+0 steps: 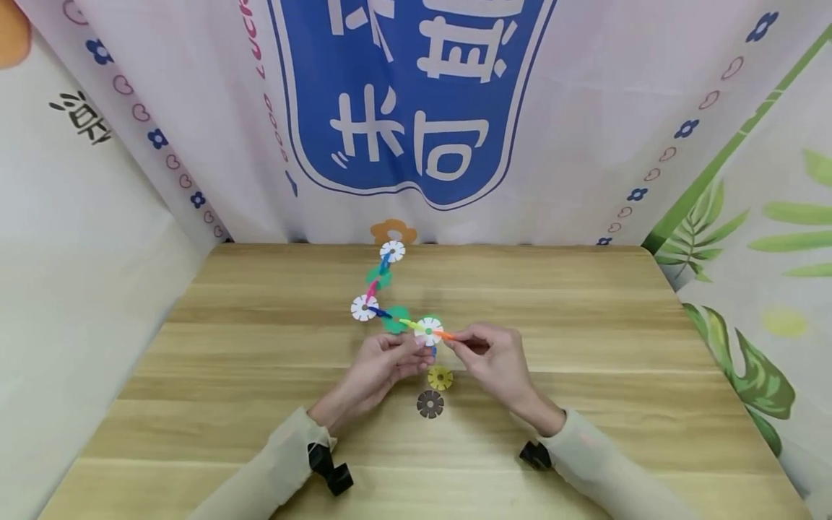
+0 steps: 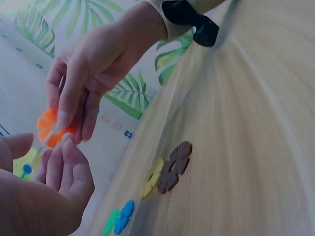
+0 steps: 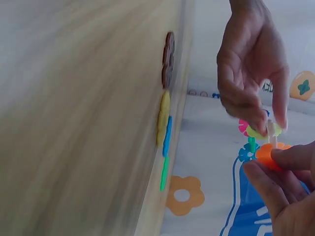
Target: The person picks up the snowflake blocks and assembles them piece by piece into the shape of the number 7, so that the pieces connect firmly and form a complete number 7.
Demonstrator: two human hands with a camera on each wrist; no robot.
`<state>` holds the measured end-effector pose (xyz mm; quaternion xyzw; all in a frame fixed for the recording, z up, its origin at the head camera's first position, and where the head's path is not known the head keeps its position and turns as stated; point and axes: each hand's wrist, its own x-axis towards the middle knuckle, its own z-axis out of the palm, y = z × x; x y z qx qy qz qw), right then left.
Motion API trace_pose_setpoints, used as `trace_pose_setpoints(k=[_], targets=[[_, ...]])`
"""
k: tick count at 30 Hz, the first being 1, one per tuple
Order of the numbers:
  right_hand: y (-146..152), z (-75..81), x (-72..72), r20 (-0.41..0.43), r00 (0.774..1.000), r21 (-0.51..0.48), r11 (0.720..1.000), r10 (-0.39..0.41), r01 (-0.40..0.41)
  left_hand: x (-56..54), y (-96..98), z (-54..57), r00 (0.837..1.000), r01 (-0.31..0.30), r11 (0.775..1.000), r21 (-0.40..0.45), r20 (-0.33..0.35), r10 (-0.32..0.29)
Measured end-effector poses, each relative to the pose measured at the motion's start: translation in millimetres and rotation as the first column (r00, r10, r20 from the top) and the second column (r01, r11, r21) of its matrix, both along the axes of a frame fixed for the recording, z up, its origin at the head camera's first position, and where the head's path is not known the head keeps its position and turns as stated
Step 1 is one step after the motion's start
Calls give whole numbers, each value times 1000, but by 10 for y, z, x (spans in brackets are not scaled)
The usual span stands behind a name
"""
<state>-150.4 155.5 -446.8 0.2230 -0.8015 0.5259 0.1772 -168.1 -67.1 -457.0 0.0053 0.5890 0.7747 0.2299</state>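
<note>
A zigzag chain of slotted snowflake discs rises over the table, alternating in colour from a far white disc (image 1: 398,248) to a near white disc (image 1: 429,322). My left hand (image 1: 380,367) pinches that near white disc between thumb and fingers. An orange disc (image 2: 46,123) is pinched by my right hand (image 1: 495,359), edge-on in the head view. Its rim meets the white disc's edge at the slots; how deep the slots engage cannot be told. In the left wrist view, fingertips partly cover the joint.
Loose discs lie in a row on the wooden table (image 1: 585,303) beneath the hands: brown (image 1: 422,406), yellow (image 1: 440,369), blue (image 2: 127,216) and green (image 2: 111,222). A printed curtain (image 1: 572,144) hangs behind the table's back edge.
</note>
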Motion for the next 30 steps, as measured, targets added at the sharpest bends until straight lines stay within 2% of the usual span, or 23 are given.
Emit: trace_pose_setpoints(k=[2, 6, 9, 13, 16, 19, 22, 25, 30], targets=[[-79, 8, -18, -11, 1000, 4, 1000, 16, -16, 0, 11, 9, 1000, -4, 1000, -4, 1, 4], [-154, 9, -55, 25, 997, 31, 997, 67, -68, -19, -10, 17, 995, -95, 994, -48, 3, 96], [-118, -1, -108, 153, 982, 76, 990, 109, -121, -30, -78, 12, 989, -147, 983, -113, -12, 147], [-19, -54, -286, 373, 924, 176, 971, 83, -159, -44, -244, -6, 976, -207, 948, -240, -113, 185], [33, -102, -475, 453, 891, 257, 951, 37, -171, -50, -396, 4, 967, -200, 906, -373, -224, 122], [56, -128, -663, 460, 888, 324, 928, 17, -186, -59, -522, 37, 955, -159, 865, -475, -298, 11], [45, -138, -819, 453, 891, 378, 903, 10, -202, -71, -597, 71, 948, -124, 841, -526, -313, -56], [3, -146, -943, 462, 887, 418, 878, 16, -234, -82, -622, 94, 951, -120, 828, -549, -303, -64], [-77, -153, -1074, 488, 872, 454, 838, 48, -301, -91, -619, 122, 965, -134, 819, -558, -263, -22]])
